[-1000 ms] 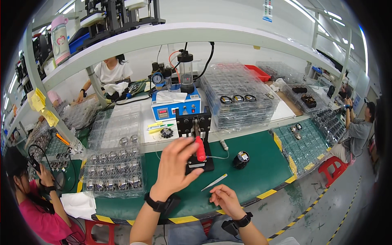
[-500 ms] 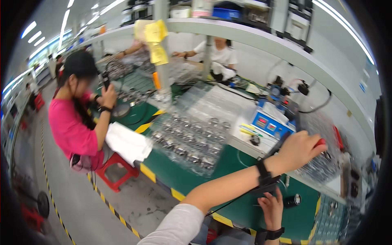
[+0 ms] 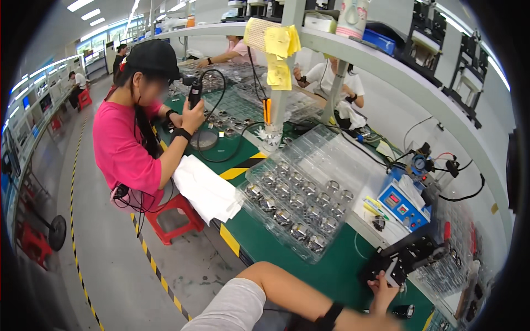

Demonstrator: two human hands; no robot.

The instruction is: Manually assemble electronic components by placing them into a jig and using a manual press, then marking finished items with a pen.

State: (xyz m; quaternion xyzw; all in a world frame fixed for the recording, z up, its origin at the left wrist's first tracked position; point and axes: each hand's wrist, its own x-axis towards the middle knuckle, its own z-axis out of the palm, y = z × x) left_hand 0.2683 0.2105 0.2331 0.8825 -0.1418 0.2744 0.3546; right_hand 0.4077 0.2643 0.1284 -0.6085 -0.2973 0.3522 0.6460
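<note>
My left arm (image 3: 287, 289), in a grey-white sleeve with a black wristband, crosses the lower edge; its hand (image 3: 381, 323) is smeared by motion, so its fingers cannot be read. My right hand (image 3: 381, 288) is closed with its fingertips on the silver lower part of a black clamp-like fixture (image 3: 408, 251). A red knob (image 3: 447, 230) stands at the fixture's far end. Beside my hands lies a short black cylinder (image 3: 404, 311) resembling a loupe. Left of them, a clear plastic tray (image 3: 309, 256) holds several round shiny metal parts (image 3: 301, 201).
A blue control box (image 3: 403, 207) with displays sits behind the fixture, near a yellow tool (image 3: 375, 208). Clear trays are stacked at right (image 3: 447, 276). A shelf (image 3: 441, 66) runs overhead. At left, a person in pink (image 3: 130, 146) holds a black device (image 3: 195, 94); a white cloth (image 3: 207, 187) hangs nearby.
My left hand has left the red knob and come down toward me. My right hand has come up onto the fixture. The view has swung, so the bench sits lower and farther right.
</note>
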